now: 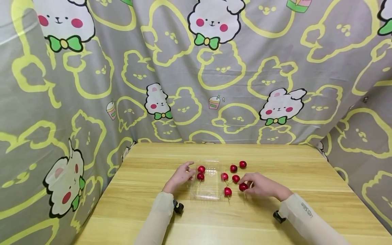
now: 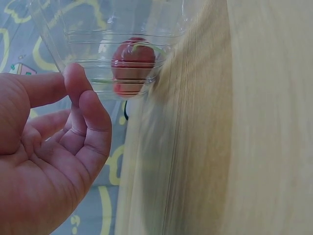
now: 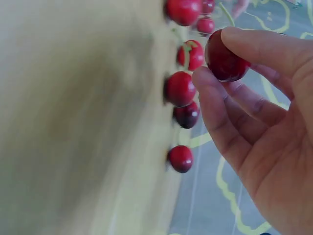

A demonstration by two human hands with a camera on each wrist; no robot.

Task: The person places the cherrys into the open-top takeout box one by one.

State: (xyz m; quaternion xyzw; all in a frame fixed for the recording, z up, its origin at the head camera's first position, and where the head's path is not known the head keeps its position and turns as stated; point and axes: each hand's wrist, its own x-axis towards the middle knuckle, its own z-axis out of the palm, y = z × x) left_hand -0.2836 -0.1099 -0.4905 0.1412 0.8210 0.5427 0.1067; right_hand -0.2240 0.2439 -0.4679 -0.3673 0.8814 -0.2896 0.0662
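A clear plastic box (image 1: 209,196) sits on the wooden table, with two red cherries in it, one cherry (image 1: 201,169) just behind the other (image 1: 200,176). My left hand (image 1: 182,174) is at the box's left side, fingers loosely bent, fingertips right at the rim in the left wrist view. Through the box wall there, red fruit (image 2: 133,63) shows. Between thumb and fingers, my right hand (image 1: 260,185) pinches a dark red cherry (image 3: 225,58) with a stem. That cherry is to the right of the box, close over the table.
Several loose cherries lie right of the box: one (image 1: 228,191) by its front right corner, one (image 1: 225,176) by its right wall, another (image 1: 235,178) near my right fingers, two (image 1: 233,168) (image 1: 243,164) farther back. Patterned grey curtains (image 1: 183,68) hang behind and beside the table (image 1: 137,204).
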